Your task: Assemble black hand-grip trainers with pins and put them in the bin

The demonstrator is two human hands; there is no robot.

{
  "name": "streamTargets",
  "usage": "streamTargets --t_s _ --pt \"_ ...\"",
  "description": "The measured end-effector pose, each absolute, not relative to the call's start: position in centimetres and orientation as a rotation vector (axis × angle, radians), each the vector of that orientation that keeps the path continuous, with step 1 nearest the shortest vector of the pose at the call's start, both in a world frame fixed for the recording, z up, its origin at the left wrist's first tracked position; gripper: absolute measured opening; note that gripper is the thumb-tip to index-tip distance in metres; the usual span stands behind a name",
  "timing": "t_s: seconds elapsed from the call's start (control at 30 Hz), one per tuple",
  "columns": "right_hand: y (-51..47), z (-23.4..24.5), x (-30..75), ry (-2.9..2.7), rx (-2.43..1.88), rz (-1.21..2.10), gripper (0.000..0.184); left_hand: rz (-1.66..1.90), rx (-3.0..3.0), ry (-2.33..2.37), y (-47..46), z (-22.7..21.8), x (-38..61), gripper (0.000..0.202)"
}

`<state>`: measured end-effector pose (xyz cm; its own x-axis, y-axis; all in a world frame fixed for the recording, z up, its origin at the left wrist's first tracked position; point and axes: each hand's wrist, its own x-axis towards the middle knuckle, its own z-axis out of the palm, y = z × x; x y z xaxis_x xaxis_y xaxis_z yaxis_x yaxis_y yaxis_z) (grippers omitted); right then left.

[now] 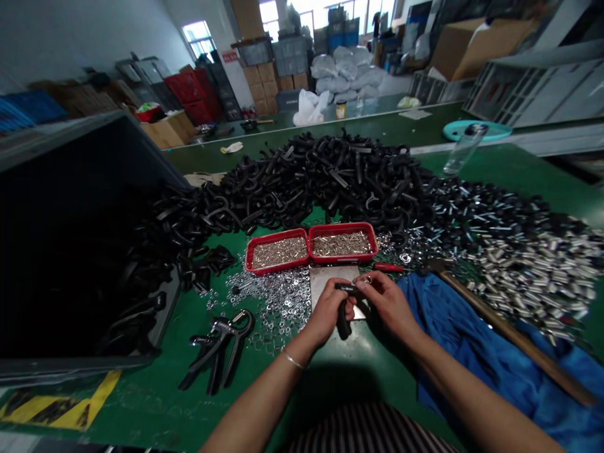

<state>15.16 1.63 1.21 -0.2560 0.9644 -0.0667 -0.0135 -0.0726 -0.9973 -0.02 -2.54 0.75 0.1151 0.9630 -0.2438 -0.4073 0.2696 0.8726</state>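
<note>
My left hand is closed around a black curved hand-grip handle, held tilted over a flat metal plate. At the handle's upper end, my right hand has its thumb and fingers pinched together. A small shiny metal piece shows between those fingertips; its exact kind is too small to tell. To the left lie black hand grips with springs. Beyond the plate stand two red trays, the left tray and the right tray, both holding small metal pins.
Loose washers and nuts cover the table left of the plate. A large heap of black handles lies behind the trays. On the right are a red screwdriver, a blue cloth, a hammer and metal cylinders. A grey crate stands left.
</note>
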Motion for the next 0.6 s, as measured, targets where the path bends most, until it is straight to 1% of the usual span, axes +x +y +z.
streamTargets --t_s 0.13,0.2,0.23,0.3,0.37,0.4,0.5,0.6 --pt "4.6 1.4 15.8 -1.563 -0.924 1.669 0.028 0.857 0.875 0.855 -2.5 1.3 0.3 0.035" --pt "5.9 1.5 16.2 -1.697 -0.862 1.683 0.03 0.859 0.875 0.879 -2.0 1.6 -0.1 0.036" --pt "6.4 1.4 16.6 -1.771 -0.868 1.629 0.03 0.925 0.861 0.923 -1.7 1.7 -0.5 0.034" --pt "6.7 1.0 17.8 -1.956 -0.936 1.396 0.025 1.174 0.8 1.017 -0.8 2.1 -2.0 0.029" --pt "6.5 0.1 19.3 -2.176 -0.996 1.086 0.017 1.456 0.691 1.046 0.1 2.5 -3.7 0.026" --pt "6.2 -0.4 20.1 -2.273 -1.014 0.946 0.014 1.539 0.636 1.032 0.5 2.6 -4.5 0.026" --pt "5.6 -1.8 21.3 -2.37 -1.1 0.653 0.014 1.527 0.59 0.966 1.5 2.2 -4.9 0.026" --pt "5.8 -2.4 20.4 -2.414 -1.159 0.469 0.017 1.449 0.619 0.921 2.2 0.8 -2.6 0.028"
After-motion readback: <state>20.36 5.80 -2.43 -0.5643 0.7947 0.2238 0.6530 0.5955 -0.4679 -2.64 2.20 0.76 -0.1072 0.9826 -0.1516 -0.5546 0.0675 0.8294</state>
